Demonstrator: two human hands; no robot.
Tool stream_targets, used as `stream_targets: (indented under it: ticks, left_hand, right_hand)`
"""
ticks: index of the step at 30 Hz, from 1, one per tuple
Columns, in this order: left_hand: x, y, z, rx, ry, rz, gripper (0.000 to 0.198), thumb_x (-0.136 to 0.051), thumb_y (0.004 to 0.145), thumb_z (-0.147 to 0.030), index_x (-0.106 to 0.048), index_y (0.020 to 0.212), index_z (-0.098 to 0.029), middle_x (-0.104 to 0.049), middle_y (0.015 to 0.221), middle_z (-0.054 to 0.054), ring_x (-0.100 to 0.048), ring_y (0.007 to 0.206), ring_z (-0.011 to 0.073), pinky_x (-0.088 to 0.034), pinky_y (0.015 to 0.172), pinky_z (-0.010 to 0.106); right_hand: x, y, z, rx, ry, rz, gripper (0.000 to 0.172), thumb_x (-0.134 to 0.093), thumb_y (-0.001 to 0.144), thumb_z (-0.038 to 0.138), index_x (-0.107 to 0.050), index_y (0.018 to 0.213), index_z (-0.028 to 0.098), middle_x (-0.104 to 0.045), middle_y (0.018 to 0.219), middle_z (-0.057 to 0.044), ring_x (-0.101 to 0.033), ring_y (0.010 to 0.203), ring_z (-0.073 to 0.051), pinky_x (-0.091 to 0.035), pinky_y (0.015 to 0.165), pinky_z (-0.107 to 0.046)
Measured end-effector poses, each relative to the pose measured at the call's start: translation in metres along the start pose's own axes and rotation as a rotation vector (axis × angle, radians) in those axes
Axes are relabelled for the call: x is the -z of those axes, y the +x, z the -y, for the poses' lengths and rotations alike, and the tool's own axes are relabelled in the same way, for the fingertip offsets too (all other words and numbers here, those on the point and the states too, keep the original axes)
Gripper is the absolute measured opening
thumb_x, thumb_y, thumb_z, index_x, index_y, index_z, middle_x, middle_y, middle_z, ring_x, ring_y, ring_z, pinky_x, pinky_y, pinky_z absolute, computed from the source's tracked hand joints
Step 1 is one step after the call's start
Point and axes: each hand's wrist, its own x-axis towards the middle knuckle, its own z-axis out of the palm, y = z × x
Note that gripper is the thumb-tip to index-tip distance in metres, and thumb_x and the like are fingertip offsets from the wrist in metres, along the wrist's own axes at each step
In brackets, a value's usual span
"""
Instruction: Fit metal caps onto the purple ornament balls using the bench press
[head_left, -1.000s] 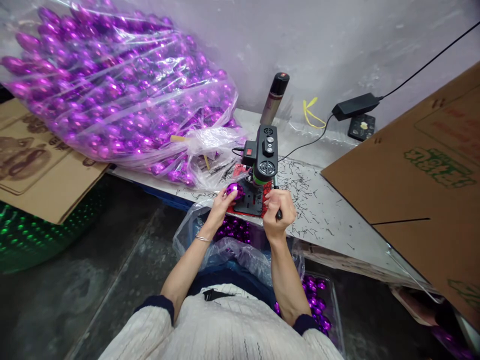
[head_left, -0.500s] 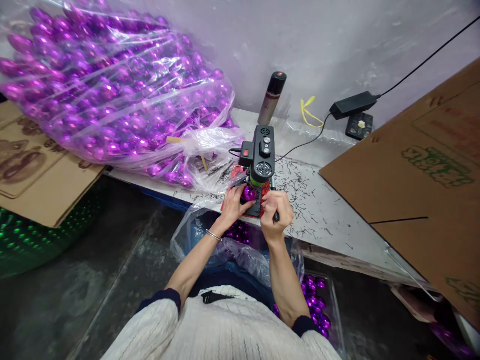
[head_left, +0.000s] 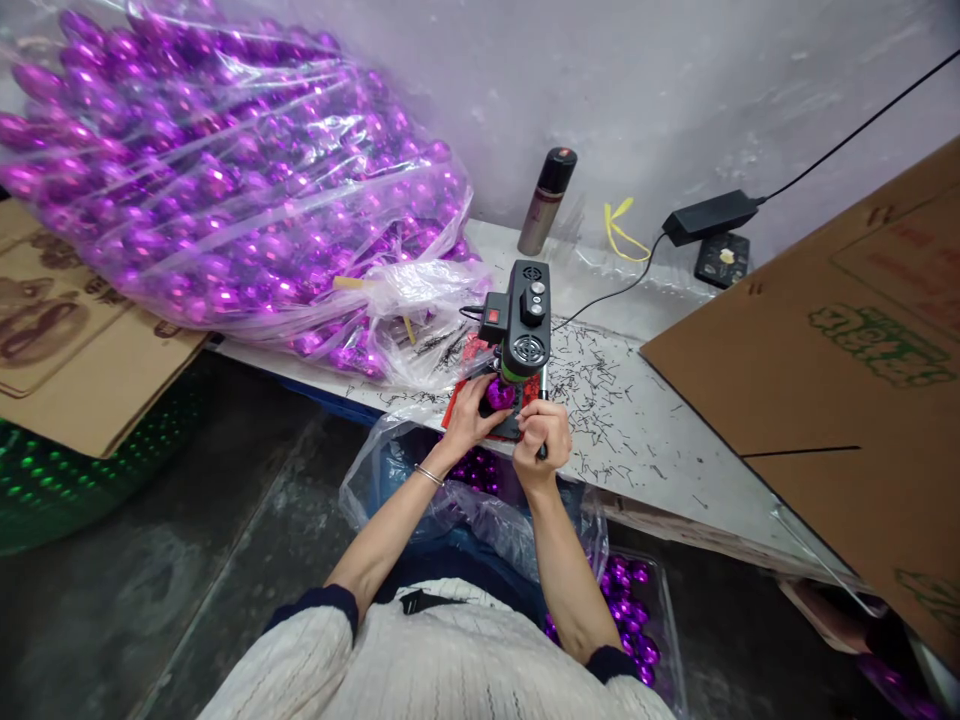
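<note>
A small black bench machine, like a mini drill press (head_left: 527,312), stands at the near edge of the table, with a red switch on its side. Under its head sits a shiny purple ball (head_left: 500,394). My left hand (head_left: 469,418) has its fingers and thumb curled around this ball from the left. On the right, my right hand (head_left: 543,436) is closed around the machine's lever handle (head_left: 542,452), most of which the fingers hide. The tool tip where it meets the ball cannot be made out.
A clear bag of purple balls (head_left: 247,190) fills the left of the table (head_left: 675,470). Dark shavings litter the right. Behind stand a spray can (head_left: 546,200) and a power adapter (head_left: 711,216). A cardboard box (head_left: 840,380) juts in from the right. An open plastic bag (head_left: 390,460) hangs below.
My right hand has moved slightly left and down with the lever handle. My left hand stays on the ball beneath the machine's head. The view has shifted a little.
</note>
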Motion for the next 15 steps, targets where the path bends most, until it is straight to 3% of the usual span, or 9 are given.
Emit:
stream_targets:
  ticks: [15]
  left_hand:
    - [0.0, -0.002, 0.009, -0.042, 0.031, 0.02, 0.056, -0.084, 0.078, -0.041, -0.065, 0.128, -0.023, -0.064, 0.136, 0.014, -0.056, 0.133, 0.0329, -0.037, 0.119, 0.05]
  right_hand:
    - [-0.003, -0.019, -0.017, 0.022, -0.005, -0.02, 0.027, -0.041, 0.102, 0.028, -0.051, 0.077, 0.024, -0.062, 0.078, 0.001, -0.063, 0.067, -0.014, -0.052, 0.079, -0.037]
